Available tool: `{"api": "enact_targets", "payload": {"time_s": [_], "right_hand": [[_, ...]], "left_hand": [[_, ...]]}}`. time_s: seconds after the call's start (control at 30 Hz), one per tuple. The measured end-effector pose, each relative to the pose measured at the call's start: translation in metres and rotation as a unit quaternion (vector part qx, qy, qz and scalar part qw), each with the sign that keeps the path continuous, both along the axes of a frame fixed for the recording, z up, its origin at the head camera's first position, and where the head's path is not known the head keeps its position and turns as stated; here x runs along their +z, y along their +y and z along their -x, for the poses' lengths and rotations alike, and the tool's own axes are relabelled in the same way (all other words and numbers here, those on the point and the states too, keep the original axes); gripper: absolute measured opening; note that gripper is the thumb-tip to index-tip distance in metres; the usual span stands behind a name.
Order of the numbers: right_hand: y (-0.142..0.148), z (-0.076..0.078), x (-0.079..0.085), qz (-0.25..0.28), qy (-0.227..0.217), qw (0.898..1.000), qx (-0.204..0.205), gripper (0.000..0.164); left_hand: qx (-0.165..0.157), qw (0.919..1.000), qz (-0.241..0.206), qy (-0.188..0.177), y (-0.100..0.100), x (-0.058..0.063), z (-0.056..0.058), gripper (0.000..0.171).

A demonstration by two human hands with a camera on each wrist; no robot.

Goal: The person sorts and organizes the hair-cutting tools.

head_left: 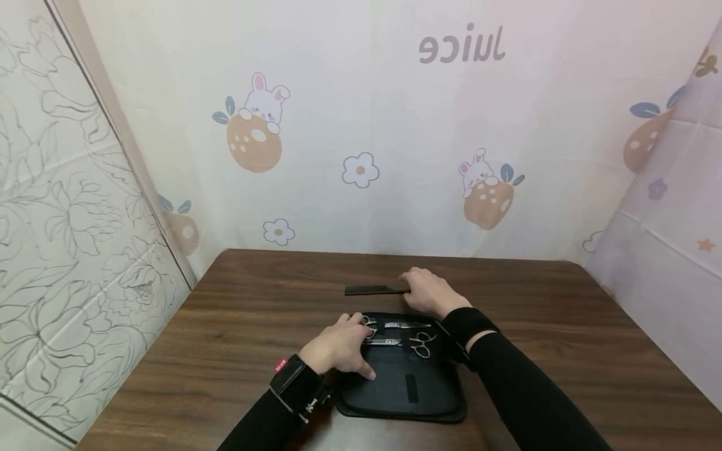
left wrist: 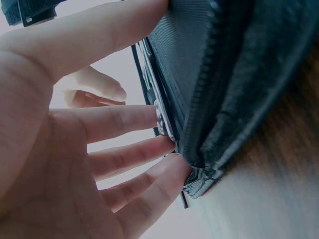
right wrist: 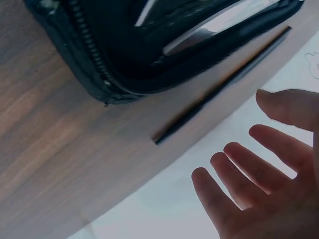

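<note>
An unzipped black case point(head_left: 389, 391) lies on the table, with two pairs of scissors in it. The upper pair point(head_left: 406, 325) has its finger rings to the left, the lower pair point(head_left: 422, 344) to the right. My left hand point(head_left: 338, 346) rests over the case's left edge, thumb on the black panel and fingertips by the upper scissors' rings; the left wrist view shows these fingers extended along the zipper edge point(left wrist: 197, 94). Beyond the case lies a black comb point(head_left: 369, 290). My right hand point(head_left: 433, 294) is at its thin right end; in the right wrist view its fingers are loosely extended, apart from the comb point(right wrist: 199, 105).
The brown wooden table point(head_left: 254, 344) carries the case and comb. A pale printed curtain point(head_left: 361, 113) hangs behind it, with another flower-patterned sheet point(head_left: 73, 238) on the left. A black band point(head_left: 468, 326) is around my right wrist.
</note>
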State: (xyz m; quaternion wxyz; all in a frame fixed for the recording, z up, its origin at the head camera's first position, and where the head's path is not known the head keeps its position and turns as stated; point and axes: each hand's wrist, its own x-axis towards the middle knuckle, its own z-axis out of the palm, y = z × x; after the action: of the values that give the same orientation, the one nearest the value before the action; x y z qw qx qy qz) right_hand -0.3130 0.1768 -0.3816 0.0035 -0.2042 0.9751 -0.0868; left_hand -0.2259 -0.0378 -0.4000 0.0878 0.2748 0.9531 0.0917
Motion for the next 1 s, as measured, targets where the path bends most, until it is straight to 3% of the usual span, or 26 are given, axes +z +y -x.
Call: {"api": "enact_targets", "payload": {"time_s": [0.2,0.53,0.73,1.0], "right_hand": [[0.003,0.005,-0.009,0.035,-0.08,0.996,-0.016,0.05],[-0.006,0.009,-0.017,0.032,-0.124,0.992,0.005,0.05],[-0.007,0.011,-0.021,0.004,-0.105,0.994,0.003,0.044],[-0.006,0.009,-0.025,-0.059,-0.037,0.997,0.017,0.024]], "left_hand": [[-0.002,1.0,0.004,-0.001,0.001,0.002,-0.001,0.072],[0.0,0.9999,0.011,0.001,0.001,0.004,-0.001,0.073],[-0.001,0.9999,0.011,0.004,0.001,0.003,-0.001,0.073],[-0.003,0.9999,0.014,0.002,0.001,0.002,-0.001,0.073]]}}
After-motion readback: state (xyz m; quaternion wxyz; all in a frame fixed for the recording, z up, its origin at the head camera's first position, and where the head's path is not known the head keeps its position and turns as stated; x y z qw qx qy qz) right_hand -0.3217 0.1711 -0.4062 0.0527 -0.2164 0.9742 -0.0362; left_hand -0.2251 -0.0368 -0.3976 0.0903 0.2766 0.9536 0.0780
